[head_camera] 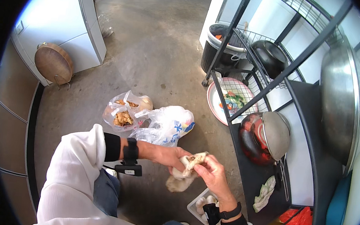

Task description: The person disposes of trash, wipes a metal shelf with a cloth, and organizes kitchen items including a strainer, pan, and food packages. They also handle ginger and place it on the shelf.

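Observation:
A pale, brown-stained cloth-like item (178,182) is held between both hands above the concrete floor; what exactly it is, I cannot tell. My left hand (174,158) grips its upper left part. Fingers and thumb of my right hand (211,171) pinch its upper right edge, and its lower part hangs beneath. Below my right wrist sits a white plastic basket (192,206) with several white garlic bulbs (202,203), partly hidden by the wrist. Beyond my left forearm lie a clear plastic bag with brown lumpy pieces (123,118) and a white plastic bag with printing (174,121).
At the right stands a black metal rack (245,169) with a red-black bowl (250,138), a mesh strainer (276,135) and a crumpled cloth (264,193). A patterned enamel tray (213,99) and a lined bin (217,56) are behind it. A round wooden board (52,62) leans at left.

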Available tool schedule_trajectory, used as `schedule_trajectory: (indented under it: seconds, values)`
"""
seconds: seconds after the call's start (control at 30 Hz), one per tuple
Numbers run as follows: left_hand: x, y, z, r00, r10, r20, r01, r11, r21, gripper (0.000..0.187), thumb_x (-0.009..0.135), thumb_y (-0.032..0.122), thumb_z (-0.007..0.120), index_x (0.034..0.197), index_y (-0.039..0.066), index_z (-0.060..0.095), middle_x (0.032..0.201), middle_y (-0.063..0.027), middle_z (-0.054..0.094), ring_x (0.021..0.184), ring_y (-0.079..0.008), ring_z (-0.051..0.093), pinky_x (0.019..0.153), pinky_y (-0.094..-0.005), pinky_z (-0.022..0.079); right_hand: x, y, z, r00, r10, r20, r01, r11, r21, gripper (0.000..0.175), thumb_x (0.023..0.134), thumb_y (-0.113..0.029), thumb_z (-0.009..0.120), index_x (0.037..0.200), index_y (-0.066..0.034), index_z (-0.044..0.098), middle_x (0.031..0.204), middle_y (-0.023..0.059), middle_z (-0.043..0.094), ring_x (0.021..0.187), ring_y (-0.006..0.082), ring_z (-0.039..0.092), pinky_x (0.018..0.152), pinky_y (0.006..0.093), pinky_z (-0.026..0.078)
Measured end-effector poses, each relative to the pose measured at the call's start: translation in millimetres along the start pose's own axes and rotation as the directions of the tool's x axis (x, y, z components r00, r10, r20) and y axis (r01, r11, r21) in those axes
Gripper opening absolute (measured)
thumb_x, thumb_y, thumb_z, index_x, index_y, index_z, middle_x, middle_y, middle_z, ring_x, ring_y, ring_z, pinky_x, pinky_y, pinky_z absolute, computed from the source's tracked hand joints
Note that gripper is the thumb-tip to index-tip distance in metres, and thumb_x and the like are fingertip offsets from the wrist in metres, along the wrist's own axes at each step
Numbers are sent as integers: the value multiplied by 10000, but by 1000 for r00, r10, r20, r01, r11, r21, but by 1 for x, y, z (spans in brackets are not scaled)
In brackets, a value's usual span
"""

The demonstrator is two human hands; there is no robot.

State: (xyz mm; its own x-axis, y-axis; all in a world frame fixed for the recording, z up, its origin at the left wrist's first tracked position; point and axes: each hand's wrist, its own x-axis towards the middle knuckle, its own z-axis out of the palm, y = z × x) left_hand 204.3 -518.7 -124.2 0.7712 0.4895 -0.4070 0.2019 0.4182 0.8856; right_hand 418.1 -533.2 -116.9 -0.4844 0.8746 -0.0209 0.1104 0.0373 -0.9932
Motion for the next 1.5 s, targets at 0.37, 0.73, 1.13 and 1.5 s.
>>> schedule_trajectory:
  seconds: [0.37, 0.73, 1.13, 1.5]
  values:
    - [-75, 208, -234, 86, 542, -836, -457, 767, 451, 287, 798, 176, 559, 1033, 31, 481, 952, -74, 577, 821, -173, 590, 646, -284, 517, -124, 57, -36, 674, 597, -436, -496, 802, 332, 163, 826, -92, 544, 952, 8, 574, 801, 51, 611, 663, 85, 562, 552, 195, 434]
    - [76, 136, -222, 673, 275, -687, -134, 958, 252, 572, 819, 410, 532, 1260, 73, 394, 1220, -124, 421, 1135, -293, 397, 906, -421, 350, -157, 58, -36, 645, 591, -485, -438, 806, 399, 181, 812, -78, 551, 978, -10, 571, 774, 14, 586, 635, 70, 535, 561, 192, 423]
    - [126, -12, 3, 964, -221, -147, 221, 975, -14, 338, 840, 265, 560, 1101, 54, 517, 987, -43, 571, 816, -119, 562, 726, -244, 451, -175, 104, -226, 298, -36, -954, -644, 730, -229, 377, 765, -316, 607, 1002, -23, 581, 962, 169, 586, 901, 271, 571, 791, 336, 443]
    - [212, -6, 102, 985, -172, 13, 172, 974, -151, 246, 861, 214, 538, 1060, 70, 531, 947, -27, 581, 829, -122, 565, 766, -258, 453, -117, 125, -310, 576, -91, -812, -769, 277, -576, 860, 622, -330, 694, 1325, -68, 274, 1277, 173, 392, 1204, 325, 335, 996, 447, 267]
